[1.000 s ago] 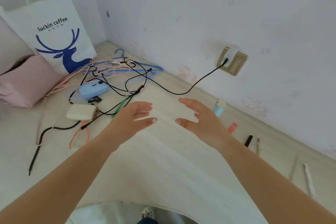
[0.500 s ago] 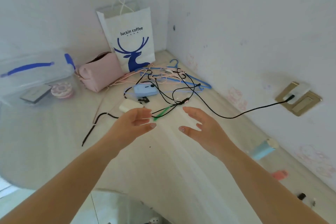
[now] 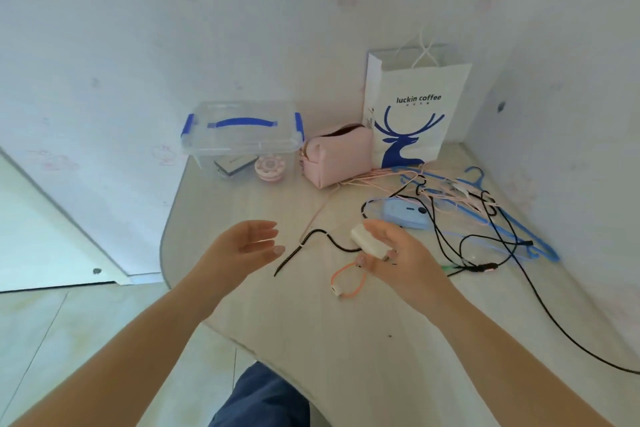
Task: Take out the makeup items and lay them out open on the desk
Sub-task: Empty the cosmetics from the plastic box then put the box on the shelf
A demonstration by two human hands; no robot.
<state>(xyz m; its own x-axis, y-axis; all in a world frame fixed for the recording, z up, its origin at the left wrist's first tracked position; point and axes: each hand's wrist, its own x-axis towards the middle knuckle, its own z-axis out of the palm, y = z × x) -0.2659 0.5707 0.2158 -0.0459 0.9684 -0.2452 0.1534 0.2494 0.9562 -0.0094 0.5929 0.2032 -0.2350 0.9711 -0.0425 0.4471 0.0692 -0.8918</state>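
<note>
A pink makeup pouch point(image 3: 337, 159) stands at the back of the desk, its top gaping open. Left of it is a clear plastic box point(image 3: 242, 130) with a blue handle; a round pink compact point(image 3: 269, 167) and a dark flat case point(image 3: 235, 163) show through its wall. My left hand point(image 3: 242, 246) hovers open, palm turned inward, over the desk's middle, well short of the box. My right hand point(image 3: 398, 256) hovers open beside it, in front of a white charger point(image 3: 363, 241), holding nothing.
A white luckin coffee paper bag point(image 3: 415, 114) stands in the corner behind the pouch. Blue and pink hangers point(image 3: 485, 211), black cables point(image 3: 450, 246), a blue device point(image 3: 403, 215) and an orange cable loop point(image 3: 346, 281) clutter the right side. The desk's rounded edge point(image 3: 166, 246) is at left.
My view has swung left, bringing the pouch and clear box into sight. Both hands stay open and have moved left along the desk, past the cables.
</note>
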